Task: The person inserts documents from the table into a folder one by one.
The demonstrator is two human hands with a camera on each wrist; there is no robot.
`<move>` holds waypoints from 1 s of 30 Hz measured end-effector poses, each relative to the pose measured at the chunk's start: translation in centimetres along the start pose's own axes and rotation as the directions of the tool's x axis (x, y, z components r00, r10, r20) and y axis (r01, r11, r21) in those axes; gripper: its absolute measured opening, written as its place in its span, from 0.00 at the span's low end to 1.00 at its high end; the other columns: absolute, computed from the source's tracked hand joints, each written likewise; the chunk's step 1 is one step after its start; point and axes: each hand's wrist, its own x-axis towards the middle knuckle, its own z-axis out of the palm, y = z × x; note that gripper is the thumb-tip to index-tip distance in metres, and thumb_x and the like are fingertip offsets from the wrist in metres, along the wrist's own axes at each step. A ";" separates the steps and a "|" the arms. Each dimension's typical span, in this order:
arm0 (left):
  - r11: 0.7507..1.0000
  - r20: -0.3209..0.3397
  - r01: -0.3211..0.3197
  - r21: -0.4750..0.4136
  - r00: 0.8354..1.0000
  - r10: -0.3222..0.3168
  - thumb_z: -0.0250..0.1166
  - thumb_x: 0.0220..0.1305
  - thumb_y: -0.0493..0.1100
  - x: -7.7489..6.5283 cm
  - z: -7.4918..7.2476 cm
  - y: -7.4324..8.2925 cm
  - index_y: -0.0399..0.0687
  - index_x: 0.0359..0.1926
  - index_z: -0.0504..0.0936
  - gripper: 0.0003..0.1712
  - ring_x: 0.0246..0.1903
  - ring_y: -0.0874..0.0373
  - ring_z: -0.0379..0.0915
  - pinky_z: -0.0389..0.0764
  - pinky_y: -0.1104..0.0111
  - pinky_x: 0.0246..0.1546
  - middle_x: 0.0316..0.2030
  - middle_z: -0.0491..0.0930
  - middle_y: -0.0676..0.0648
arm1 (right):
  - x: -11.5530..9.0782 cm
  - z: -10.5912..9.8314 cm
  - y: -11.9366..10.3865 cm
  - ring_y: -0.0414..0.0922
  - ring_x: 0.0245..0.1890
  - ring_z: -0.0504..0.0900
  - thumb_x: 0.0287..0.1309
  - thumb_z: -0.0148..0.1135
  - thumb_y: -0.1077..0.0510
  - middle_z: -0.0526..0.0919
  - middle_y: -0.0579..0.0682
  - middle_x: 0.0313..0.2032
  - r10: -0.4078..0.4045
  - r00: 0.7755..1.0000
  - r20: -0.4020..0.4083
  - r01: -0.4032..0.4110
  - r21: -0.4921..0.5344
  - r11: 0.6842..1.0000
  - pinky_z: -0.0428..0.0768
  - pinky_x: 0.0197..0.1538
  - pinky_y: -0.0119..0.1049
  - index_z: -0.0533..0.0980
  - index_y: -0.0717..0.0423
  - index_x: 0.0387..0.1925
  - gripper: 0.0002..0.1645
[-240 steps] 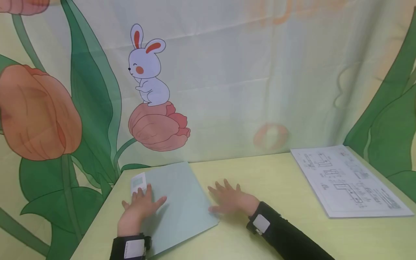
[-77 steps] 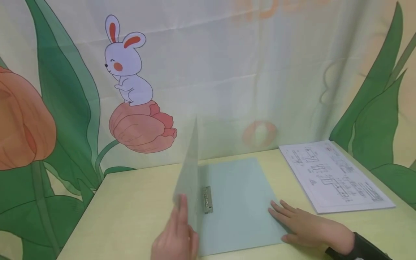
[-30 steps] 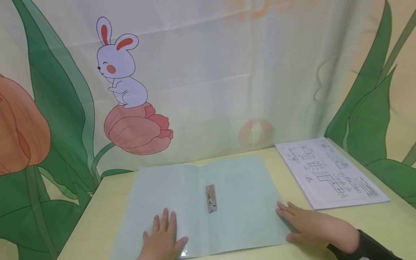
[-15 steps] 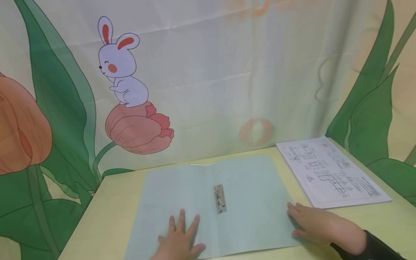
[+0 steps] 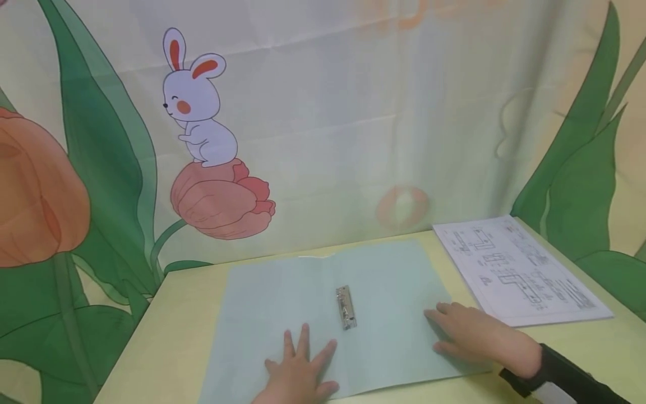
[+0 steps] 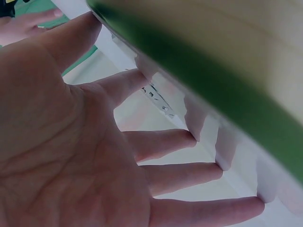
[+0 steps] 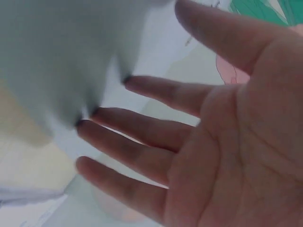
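Note:
A pale blue-green file folder (image 5: 388, 280) lies spread open on the yellow table, its metal clip (image 5: 346, 307) just right of the spine. My left hand (image 5: 298, 373) rests with spread fingers on the lower part of the left cover, close to the spine. In the left wrist view its fingertips (image 6: 258, 204) touch the folder's surface. Over at the right cover's edge, my right hand (image 5: 474, 334) lies with straight fingers on the folder. The right wrist view shows several of those fingertips (image 7: 128, 81) against the cover. Neither hand grips anything.
A stack of white sheets (image 5: 522, 275) printed with line drawings sits at the table's right, beyond the right hand. Behind the table (image 5: 166, 325) hangs a cloth (image 5: 323, 123) with a printed rabbit and tulips.
The folder was closed at first; my left hand turned its cover over to the left and it now lies flat. Lately the folder has shifted slightly right, and my right hand moved inward onto it.

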 end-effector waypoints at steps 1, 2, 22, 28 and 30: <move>1.000 -0.003 -0.002 0.000 1.000 0.002 0.57 0.60 0.72 0.0 0.0 0.0 0.71 0.70 0.66 0.39 0.66 0.23 0.48 0.62 0.26 0.37 0.71 0.53 0.34 | 0.4 -0.1 -0.2 0.61 0.55 0.75 0.57 0.69 0.44 0.75 0.63 0.55 -0.024 1.000 -0.016 0.023 -0.012 1.000 0.72 0.54 0.55 0.74 0.63 0.59 0.36; 1.000 -0.006 -0.003 0.000 1.000 0.003 0.58 0.60 0.72 0.0 0.0 0.1 0.71 0.70 0.66 0.39 0.66 0.23 0.48 0.62 0.26 0.37 0.71 0.53 0.34 | 0.8 -0.2 -0.5 0.60 0.55 0.76 0.57 0.69 0.44 0.75 0.62 0.55 -0.050 0.998 -0.028 0.049 -0.019 0.999 0.72 0.54 0.53 0.74 0.63 0.58 0.35; 0.999 -0.029 0.022 0.046 0.999 -0.021 0.58 0.58 0.73 -0.1 0.4 0.3 0.74 0.69 0.67 0.38 0.65 0.24 0.50 0.63 0.27 0.38 0.70 0.55 0.35 | 8.7 0.4 -5.6 0.40 0.40 0.75 0.60 0.67 0.48 0.76 0.45 0.40 -0.324 0.927 -0.188 0.346 0.102 0.933 0.75 0.43 0.31 0.79 0.51 0.45 0.16; 0.998 -0.056 0.011 0.061 0.998 -0.008 0.58 0.59 0.73 -0.3 0.3 0.3 0.73 0.69 0.67 0.38 0.65 0.25 0.50 0.63 0.27 0.38 0.70 0.55 0.35 | 10.8 1.2 -6.8 0.36 0.30 0.72 0.63 0.66 0.51 0.74 0.37 0.28 -0.203 0.972 -0.120 0.234 0.371 0.899 0.71 0.32 0.27 0.80 0.48 0.35 0.05; 0.998 -0.053 0.013 0.065 0.999 -0.010 0.58 0.59 0.73 -0.3 0.2 0.3 0.73 0.69 0.67 0.38 0.66 0.25 0.50 0.64 0.27 0.38 0.70 0.55 0.35 | 11.2 1.4 -7.3 0.37 0.28 0.72 0.62 0.66 0.52 0.75 0.37 0.25 -0.155 0.983 -0.101 0.184 0.417 0.890 0.71 0.30 0.27 0.80 0.48 0.32 0.05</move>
